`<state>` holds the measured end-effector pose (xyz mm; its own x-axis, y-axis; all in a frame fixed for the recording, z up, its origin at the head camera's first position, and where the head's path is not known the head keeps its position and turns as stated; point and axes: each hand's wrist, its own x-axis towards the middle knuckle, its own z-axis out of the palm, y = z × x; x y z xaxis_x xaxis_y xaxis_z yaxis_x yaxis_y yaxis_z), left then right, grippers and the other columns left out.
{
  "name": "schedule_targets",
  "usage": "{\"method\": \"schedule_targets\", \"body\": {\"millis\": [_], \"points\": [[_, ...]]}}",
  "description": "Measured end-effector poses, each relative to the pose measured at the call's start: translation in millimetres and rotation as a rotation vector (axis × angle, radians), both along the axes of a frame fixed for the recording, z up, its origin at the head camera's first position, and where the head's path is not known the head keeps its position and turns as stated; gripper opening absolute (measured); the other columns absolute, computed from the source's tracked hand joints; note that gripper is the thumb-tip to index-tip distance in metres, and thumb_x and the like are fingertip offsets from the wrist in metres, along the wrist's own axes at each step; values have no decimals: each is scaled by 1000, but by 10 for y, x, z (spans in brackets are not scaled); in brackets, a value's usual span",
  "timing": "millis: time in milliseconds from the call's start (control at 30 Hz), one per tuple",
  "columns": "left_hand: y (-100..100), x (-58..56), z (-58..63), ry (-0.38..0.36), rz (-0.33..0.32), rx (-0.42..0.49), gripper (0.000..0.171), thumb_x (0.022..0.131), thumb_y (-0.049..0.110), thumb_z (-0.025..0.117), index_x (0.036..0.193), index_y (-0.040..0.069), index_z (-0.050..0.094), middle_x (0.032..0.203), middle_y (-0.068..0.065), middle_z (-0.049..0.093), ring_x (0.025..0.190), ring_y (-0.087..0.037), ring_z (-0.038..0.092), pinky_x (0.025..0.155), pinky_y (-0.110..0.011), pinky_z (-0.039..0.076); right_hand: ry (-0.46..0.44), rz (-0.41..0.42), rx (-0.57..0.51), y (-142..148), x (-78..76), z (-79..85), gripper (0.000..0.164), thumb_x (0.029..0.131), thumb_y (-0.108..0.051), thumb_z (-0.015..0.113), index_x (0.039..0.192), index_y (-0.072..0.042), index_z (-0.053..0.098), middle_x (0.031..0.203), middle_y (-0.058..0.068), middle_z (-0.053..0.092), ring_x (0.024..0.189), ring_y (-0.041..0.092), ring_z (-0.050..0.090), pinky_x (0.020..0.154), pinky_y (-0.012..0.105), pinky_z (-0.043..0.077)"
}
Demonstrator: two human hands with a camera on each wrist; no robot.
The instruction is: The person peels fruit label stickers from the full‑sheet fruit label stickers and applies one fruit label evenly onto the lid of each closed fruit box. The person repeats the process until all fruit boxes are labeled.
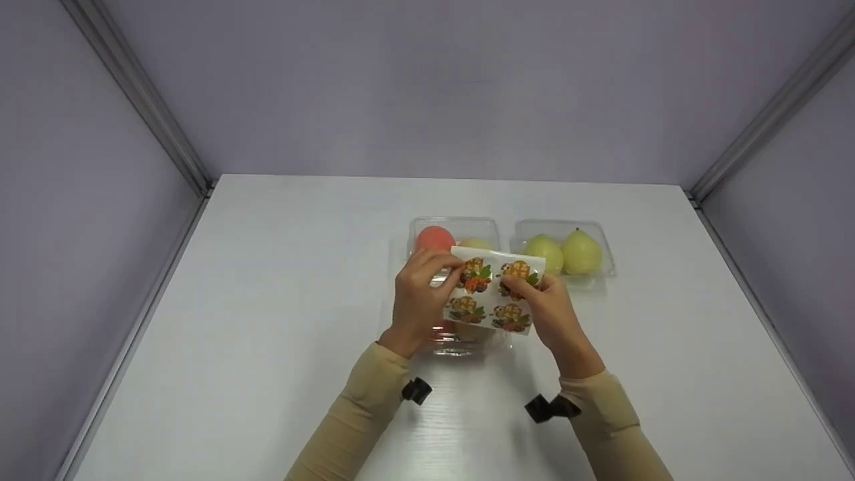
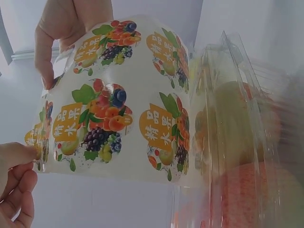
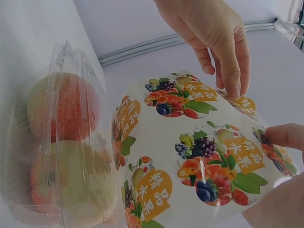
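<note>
Both hands hold a glossy white sheet of fruit stickers point(image 1: 491, 288) up above the table. Each sticker shows mixed fruit and an orange label with Chinese characters. My left hand point(image 1: 419, 294) pinches the sheet's left edge by a sticker, thumb against fingers. On the opposite side my right hand point(image 1: 554, 312) grips the sheet, its thumb point(image 3: 286, 136) pressed on the printed face. Behind and below the sheet is a clear plastic fruit box point(image 3: 58, 142) with red and yellow apples point(image 3: 71, 107). The sheet hides much of it in the head view.
A second clear box point(image 1: 604, 234) with yellow-green pears point(image 1: 582, 252) stands to the right. Both boxes are on a white table point(image 1: 280, 267) with pale walls point(image 1: 427, 100) at the back and sides. Black wrist cameras point(image 1: 551, 408) sit on the sleeves.
</note>
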<state>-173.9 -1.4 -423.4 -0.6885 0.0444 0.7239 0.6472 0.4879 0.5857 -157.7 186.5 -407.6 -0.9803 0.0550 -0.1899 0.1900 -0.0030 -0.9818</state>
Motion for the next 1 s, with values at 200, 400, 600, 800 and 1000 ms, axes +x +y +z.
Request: {"method": "schedule_targets", "body": {"millis": [200, 400, 600, 800, 1000], "points": [[-1, -15, -1, 47, -28, 16, 5, 83, 9, 74, 86, 6, 74, 86, -5, 72, 83, -15, 65, 80, -25, 55, -25, -21, 6, 25, -2, 25, 15, 93, -15, 60, 98, -3, 68, 79, -7, 70, 78, 10, 67, 74, 27, 55], [0, -22, -10, 68, -57, 14, 5, 83, 9, 74, 86, 6, 74, 85, -5, 73, 83, -16, 65, 81, -26, 55, -8, -23, -18, 51, -13, 28, 12, 94, -13, 58, 93, -6, 68, 77, -7, 70, 76, 10, 67, 73, 27, 56], [1, -6, -12, 58, -70, 10, 5, 84, 11, 73, 86, 6, 74, 86, -4, 72, 84, -15, 65, 82, -26, 54, 7, -27, -36, 65, -19, 17, 11, 94, -12, 58, 89, -10, 68, 76, -8, 70, 75, 9, 67, 72, 26, 56], [-5, 5, 2, 69, -77, 4, 5, 83, 10, 73, 87, 6, 74, 87, -4, 72, 86, -15, 65, 88, -28, 54, 24, -30, -57, 65, -28, 20, 11, 94, -11, 58, 91, -9, 68, 77, -8, 69, 77, 8, 65, 74, 25, 54], [-9, 16, 19, 78, -101, 2, 5, 83, 10, 73, 87, 5, 73, 88, -5, 72, 88, -15, 65, 88, -27, 54, 25, -36, -43, 67, -37, 35, 13, 94, -11, 58, 87, -11, 68, 77, -10, 68, 80, 7, 63, 78, 25, 51]]}}
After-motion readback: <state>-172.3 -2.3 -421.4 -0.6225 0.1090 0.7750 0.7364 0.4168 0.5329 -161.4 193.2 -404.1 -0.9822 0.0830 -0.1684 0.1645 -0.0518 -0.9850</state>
